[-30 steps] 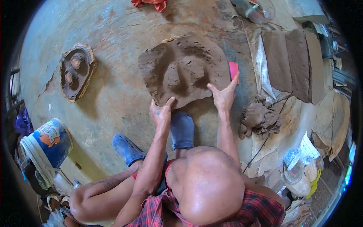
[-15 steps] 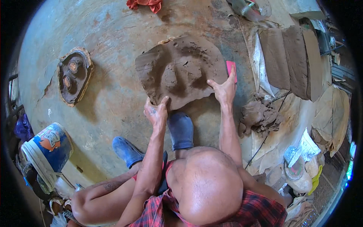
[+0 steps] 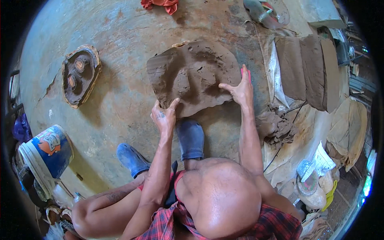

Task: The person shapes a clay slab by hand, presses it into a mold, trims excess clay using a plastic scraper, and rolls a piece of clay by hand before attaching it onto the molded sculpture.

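A broad slab of brown clay (image 3: 200, 78), pressed into two hollows with raised lumps, is in front of me above the floor. My left hand (image 3: 163, 116) grips its near left edge, thumb on top and fingers partly hidden under the rim. At the near right edge, my right hand (image 3: 242, 91) holds the slab between a thumb laid on the clay and fingers along the side and beneath. Just past those fingers, a flat pink piece (image 3: 249, 75) shows, mostly covered. Pale, crusty material (image 3: 181, 44) peeks out at the slab's far edge.
A clay-lined mould (image 3: 82, 76) lies at the left, with a blue and white bucket (image 3: 54, 148) nearer me. Stacked clay sheets (image 3: 300, 72) and a clay heap (image 3: 278, 126) are on the right. Red cloth (image 3: 162, 5) lies far off; blue clogs (image 3: 190, 140) are below the slab.
The whole view has shifted slightly. Both hands keep their hold on the slab, and my right fingers now cover more of the pink piece.
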Action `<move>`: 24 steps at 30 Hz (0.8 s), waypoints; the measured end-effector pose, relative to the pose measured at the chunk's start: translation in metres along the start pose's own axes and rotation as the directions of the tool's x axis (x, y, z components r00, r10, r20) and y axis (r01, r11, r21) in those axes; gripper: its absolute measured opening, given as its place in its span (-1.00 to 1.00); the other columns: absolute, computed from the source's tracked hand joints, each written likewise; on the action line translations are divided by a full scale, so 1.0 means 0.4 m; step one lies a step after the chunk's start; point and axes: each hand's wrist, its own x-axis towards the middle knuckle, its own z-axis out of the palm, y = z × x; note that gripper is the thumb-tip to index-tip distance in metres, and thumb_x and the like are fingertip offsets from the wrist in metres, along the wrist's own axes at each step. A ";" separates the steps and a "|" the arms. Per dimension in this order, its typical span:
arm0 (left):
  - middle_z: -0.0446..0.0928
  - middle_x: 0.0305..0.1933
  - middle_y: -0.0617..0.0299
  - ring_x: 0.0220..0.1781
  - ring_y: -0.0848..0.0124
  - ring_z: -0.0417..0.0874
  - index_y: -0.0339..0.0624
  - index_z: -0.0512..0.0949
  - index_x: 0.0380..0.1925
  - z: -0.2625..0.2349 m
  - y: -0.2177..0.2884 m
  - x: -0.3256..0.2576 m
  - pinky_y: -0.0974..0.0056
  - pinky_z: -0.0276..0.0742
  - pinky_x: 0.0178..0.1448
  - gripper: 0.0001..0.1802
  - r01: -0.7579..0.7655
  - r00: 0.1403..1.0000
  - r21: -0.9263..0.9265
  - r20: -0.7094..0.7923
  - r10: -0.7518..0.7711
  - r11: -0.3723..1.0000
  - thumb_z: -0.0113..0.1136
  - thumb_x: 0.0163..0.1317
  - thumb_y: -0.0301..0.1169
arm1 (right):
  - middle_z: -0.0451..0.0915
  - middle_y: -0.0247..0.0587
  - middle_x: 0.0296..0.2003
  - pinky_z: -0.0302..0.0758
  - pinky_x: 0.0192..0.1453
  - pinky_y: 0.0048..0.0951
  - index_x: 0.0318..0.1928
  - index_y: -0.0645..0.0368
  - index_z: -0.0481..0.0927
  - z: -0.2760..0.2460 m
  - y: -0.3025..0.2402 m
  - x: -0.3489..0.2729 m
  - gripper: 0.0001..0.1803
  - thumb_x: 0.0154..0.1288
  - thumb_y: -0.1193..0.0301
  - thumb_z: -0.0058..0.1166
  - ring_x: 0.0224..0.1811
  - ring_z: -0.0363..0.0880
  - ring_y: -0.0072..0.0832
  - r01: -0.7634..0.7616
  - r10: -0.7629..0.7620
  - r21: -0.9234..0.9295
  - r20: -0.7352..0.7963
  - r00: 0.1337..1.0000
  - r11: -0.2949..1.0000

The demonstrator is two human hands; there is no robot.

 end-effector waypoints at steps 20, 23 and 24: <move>0.82 -0.14 -0.08 -0.11 0.11 0.86 -0.31 0.79 -0.08 -0.002 0.025 0.037 0.07 0.68 0.07 -0.54 -0.064 0.997 0.110 -0.032 0.067 0.992 0.57 0.15 -0.17 | 0.64 0.29 0.24 0.54 0.41 -0.08 0.55 0.21 0.27 -0.006 0.013 0.049 0.22 -0.09 0.20 0.71 0.30 0.64 0.09 0.099 -0.099 -0.054 -0.001 0.995 0.994; 0.82 -0.14 -0.08 -0.09 0.10 0.86 -0.31 0.79 -0.08 0.007 0.045 0.052 0.06 0.68 0.09 -0.54 -0.066 0.997 0.015 -0.027 0.066 0.998 0.57 0.15 -0.18 | 0.63 0.32 0.24 0.54 0.41 -0.07 0.58 0.22 0.23 -0.018 0.013 0.063 0.27 -0.10 0.16 0.72 0.30 0.64 0.11 0.087 -0.086 -0.098 0.015 0.996 0.991; 0.82 -0.12 -0.06 -0.07 0.11 0.86 -0.30 0.79 -0.07 0.008 0.054 0.054 0.06 0.68 0.10 -0.54 -0.022 1.000 0.006 -0.020 0.022 1.000 0.58 0.14 -0.19 | 0.63 0.33 0.23 0.55 0.40 -0.06 0.59 0.22 0.21 -0.014 0.023 0.067 0.29 -0.11 0.14 0.72 0.29 0.64 0.12 0.071 -0.070 -0.104 0.015 0.997 0.992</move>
